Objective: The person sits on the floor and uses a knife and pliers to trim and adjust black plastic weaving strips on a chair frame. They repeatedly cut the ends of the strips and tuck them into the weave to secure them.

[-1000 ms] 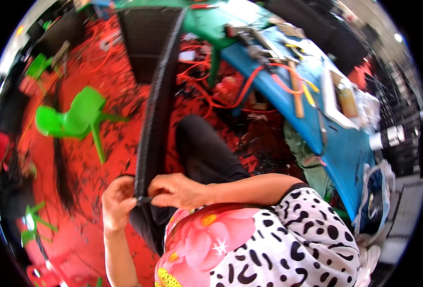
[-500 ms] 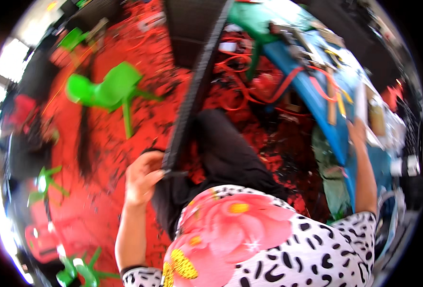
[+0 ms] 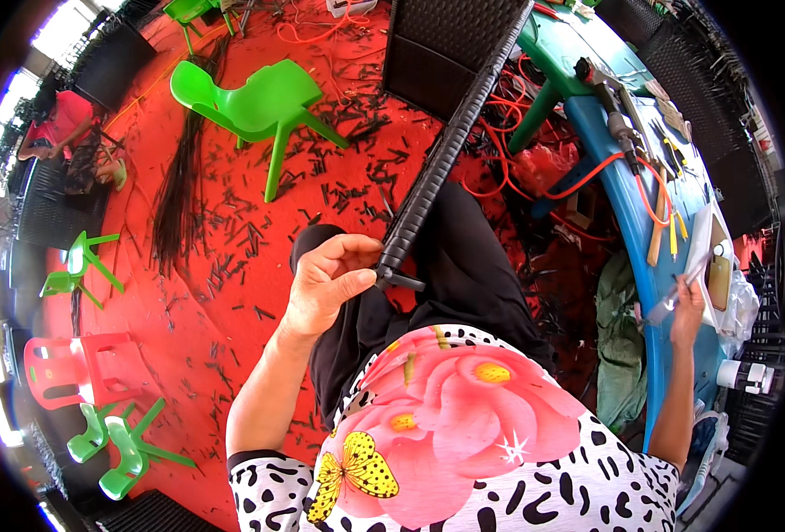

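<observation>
My left hand [image 3: 330, 279] is closed, thumb and fingers pinching the near end of a black woven wicker panel [image 3: 450, 142]. The panel leans up and away between my knees, its thick braided edge toward me. A short dark stub [image 3: 401, 280] sticks out sideways from that end, beside my thumb. Out to the right, my right hand [image 3: 689, 306] hovers at a blue table [image 3: 619, 204] with its fingers drawn together on a thin translucent piece [image 3: 661, 308]; its kind is unclear. Next to that hand lies a white tray [image 3: 712, 266] with a yellowish bottle [image 3: 720, 277].
A power tool [image 3: 619, 124] with a red hose and yellow-handled tools [image 3: 674, 235] lie on the table. Black scraps litter the red floor [image 3: 233, 310]. Green chairs [image 3: 259, 97] and a red chair [image 3: 78, 368] stand left. Another person [image 3: 64, 133] sits far left.
The whole view has shifted and sharpened. My right hand has drawn back from beside the white tray's far end, and a translucent piece now shows at its fingers. My left hand stays on the panel's end.
</observation>
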A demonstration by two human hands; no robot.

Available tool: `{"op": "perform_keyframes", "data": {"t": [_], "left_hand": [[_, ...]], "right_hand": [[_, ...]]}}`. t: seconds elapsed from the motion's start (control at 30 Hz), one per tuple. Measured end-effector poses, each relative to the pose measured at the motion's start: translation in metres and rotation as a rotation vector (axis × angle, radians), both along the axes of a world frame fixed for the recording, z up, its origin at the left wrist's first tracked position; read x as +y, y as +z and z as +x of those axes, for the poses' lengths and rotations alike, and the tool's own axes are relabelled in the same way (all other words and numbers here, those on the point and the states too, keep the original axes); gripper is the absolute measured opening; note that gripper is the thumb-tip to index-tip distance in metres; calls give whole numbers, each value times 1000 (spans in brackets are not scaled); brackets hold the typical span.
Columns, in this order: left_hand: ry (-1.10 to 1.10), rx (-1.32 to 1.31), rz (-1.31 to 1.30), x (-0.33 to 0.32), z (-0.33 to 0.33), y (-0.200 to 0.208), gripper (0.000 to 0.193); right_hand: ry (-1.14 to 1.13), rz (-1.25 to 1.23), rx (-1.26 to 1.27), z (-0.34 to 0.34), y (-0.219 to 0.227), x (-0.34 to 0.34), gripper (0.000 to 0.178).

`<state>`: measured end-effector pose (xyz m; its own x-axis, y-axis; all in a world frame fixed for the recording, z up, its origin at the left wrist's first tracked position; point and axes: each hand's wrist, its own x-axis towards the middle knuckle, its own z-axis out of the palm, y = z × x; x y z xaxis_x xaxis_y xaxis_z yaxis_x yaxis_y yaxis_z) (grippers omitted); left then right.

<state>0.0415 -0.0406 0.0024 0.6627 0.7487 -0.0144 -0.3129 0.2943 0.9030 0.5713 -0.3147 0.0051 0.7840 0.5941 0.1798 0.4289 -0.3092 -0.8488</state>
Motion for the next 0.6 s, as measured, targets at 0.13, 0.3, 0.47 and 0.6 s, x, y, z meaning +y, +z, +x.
{"op": "perform_keyframes", "data": {"t": [0.13,0.3,0.47,0.6], "left_hand": [[23,63,64,-5,3,-1,40],[73,22,84,-7,2,-4,40],[107,20,84,-7,0,-3,41],[101,20,101,-9,2,-2,40]], "right_hand": [[685,-136,272,-148,40,88,19],[1272,-236,74,-260,65,164,39],[1403,-267,-14,-274,62,194,35],[1451,-287,-31,-273,61,200,32]]}}
